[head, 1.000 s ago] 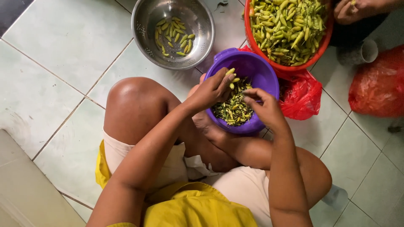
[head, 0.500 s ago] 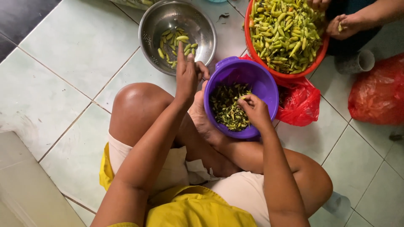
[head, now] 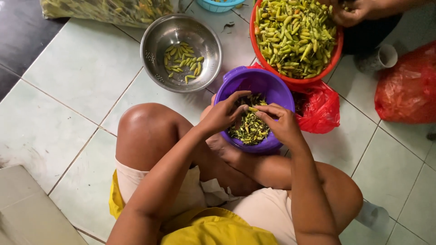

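My left hand (head: 223,113) and my right hand (head: 280,121) meet over a purple bowl (head: 263,83) that holds small green stems and scraps. Between their fingertips is one small yellow-green chili (head: 252,109), and both hands pinch it. The purple bowl rests by my crossed legs on the tiled floor. A steel colander (head: 155,54) with several green chilies stands to the left of it. A red basket (head: 336,54) full of green chilies stands behind the purple bowl.
Another person's hand (head: 349,12) reaches into the red basket at the top right. Red plastic bags (head: 408,88) lie on the right, one more (head: 320,109) under the basket. A grey cup (head: 379,58), a clear sack of chilies (head: 104,9) and a blue basket (head: 222,4) sit along the far edge.
My left hand has come back from the steel colander to the purple bowl and now meets my right hand on a chili.
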